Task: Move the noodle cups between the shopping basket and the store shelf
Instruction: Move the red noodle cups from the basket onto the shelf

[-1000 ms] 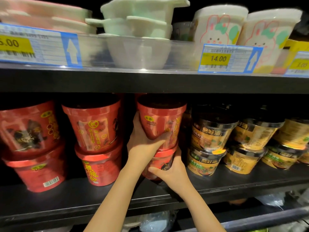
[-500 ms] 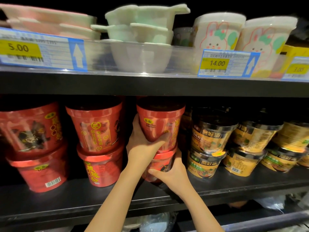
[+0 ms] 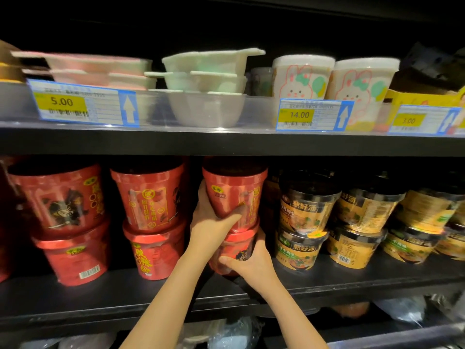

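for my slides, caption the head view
Left hand grips upper red noodle cup, right hand grips lower red cup.

Six red noodle cups [image 3: 151, 197], six yellow-black noodle cups [image 3: 307, 207], two bunny cups [image 3: 302, 79], three price tags [image 3: 314, 115]

One view only: head cam, wide-angle, facing fwd straight at the store shelf [image 3: 226, 144], close up. Eye level sits approx at the shelf's front edge crossing mid-frame, so the upper tier shows from slightly below and the lower tier from slightly above. Both forearms enter from bottom centre and reach to frame centre. Edges bend w/ lens distortion, esp. far left and right. No 2nd view, so no overlap to report.
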Motion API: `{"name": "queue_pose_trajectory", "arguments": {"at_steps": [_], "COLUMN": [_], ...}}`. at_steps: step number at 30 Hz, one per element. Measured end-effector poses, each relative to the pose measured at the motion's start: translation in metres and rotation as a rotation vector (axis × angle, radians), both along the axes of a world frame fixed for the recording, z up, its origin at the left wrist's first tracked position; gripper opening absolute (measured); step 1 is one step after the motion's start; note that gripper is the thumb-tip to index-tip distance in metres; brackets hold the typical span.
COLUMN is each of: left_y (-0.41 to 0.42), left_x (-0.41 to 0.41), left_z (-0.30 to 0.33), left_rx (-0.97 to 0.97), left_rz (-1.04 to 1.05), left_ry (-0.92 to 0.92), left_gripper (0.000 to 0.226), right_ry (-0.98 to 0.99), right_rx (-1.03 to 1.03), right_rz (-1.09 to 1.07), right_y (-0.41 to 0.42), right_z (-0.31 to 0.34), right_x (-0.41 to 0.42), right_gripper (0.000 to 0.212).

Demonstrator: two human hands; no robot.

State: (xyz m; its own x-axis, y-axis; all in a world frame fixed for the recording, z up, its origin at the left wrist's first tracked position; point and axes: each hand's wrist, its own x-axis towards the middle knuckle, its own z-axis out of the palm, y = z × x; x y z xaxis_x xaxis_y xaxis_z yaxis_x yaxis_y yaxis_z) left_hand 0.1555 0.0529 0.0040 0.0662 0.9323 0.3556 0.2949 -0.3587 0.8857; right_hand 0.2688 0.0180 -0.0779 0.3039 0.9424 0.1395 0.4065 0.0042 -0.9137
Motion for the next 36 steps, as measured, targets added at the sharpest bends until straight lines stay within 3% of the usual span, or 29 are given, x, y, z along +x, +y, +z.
{"name": "queue_pose_trajectory", "arguments": {"at_steps": [4, 8, 13, 17, 22, 31, 36], "left_y": [-0.006, -0.024, -0.076, -0.137, -0.219, -0.368, -0.428], "left_x": [-0.003, -0.02, -0.065, -0.106, -0.168, -0.273, -0.327], "left_z": [0.002, -0.004, -0.031, -0.063, -0.129, -0.234, -0.259], "left_rx": [0.057, 0.147, 0.248, 0.224, 0.152, -0.244, -0.45], "left_rz": [-0.01, 0.041, 0.132, 0.272, 0.353, 0.62, 0.809], "left_ry": [0.023, 0.249, 0.527, 0.803, 0.975, 0.897, 0.86], "left_gripper": [0.113, 0.085, 0.066, 0.052, 0.049, 0.043, 0.039], "right_ry": [-0.079, -0.312, -0.664, -0.732, -0.816, -0.905, -0.96], "right_rx": [-0.035, -0.068, -0.012, 0.022, -0.039, -0.154, -0.104], "right_rz": [0.058, 0.082, 0.025, 0.121, 0.306, 0.741, 0.971], "right_y": [-0.005, -0.023, -0.075, -0.124, -0.178, -0.226, -0.229], "right_z": [0.005, 0.005, 0.002, -0.013, -0.05, -0.115, -0.14], "right_x": [0.001, 0.006, -0.001, -0.02, -0.056, -0.171, -0.263], "right_gripper": [0.074, 0.06, 0.063, 0.057, 0.053, 0.053, 0.049]}}
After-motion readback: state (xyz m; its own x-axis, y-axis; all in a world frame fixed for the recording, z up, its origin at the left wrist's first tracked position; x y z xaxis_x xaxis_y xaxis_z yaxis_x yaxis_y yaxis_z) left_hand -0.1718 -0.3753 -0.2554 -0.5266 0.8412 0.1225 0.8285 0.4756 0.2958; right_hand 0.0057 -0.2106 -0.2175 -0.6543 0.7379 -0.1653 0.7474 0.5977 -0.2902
